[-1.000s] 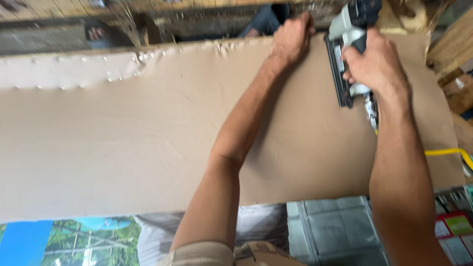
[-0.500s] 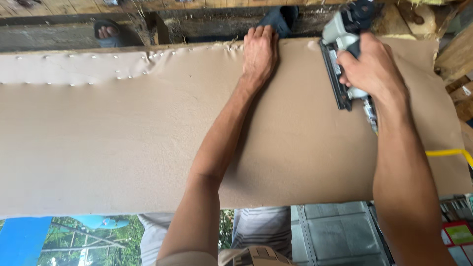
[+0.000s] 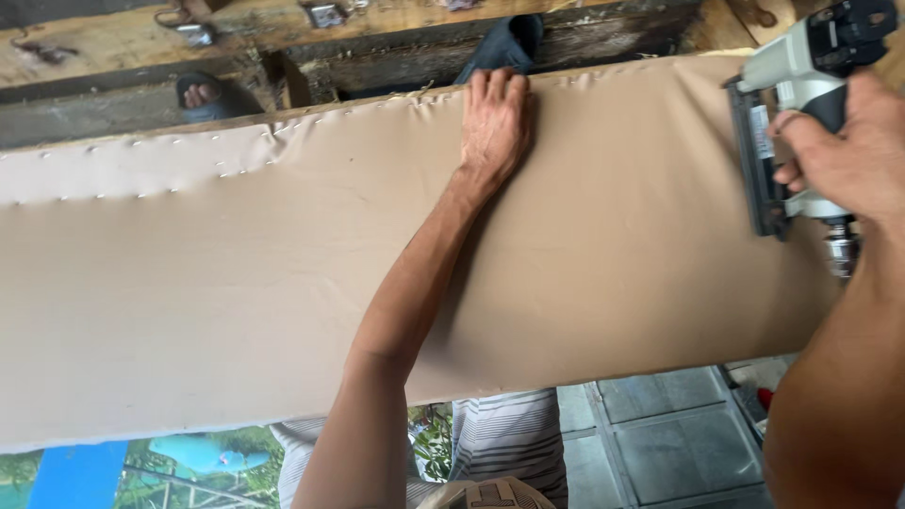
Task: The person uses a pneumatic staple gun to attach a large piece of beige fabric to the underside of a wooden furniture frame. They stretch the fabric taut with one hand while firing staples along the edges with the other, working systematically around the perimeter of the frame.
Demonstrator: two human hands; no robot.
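On smooth tan fabric (image 3: 236, 283), left hand (image 3: 495, 123) lies flat.

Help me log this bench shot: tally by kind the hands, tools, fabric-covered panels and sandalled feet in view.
Hands: 2, the left hand flat on the fabric, the right hand gripping the tool
Staple guns: 1, the grey staple gun
Tan fabric-covered panels: 1, the panel
Sandalled feet: 2, one and another
Total: 6

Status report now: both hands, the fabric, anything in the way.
Left hand flat on tan fabric at its stapled top edge. Right hand gripping grey staple gun, nose clear of the cloth. Nothing between gun and edge.
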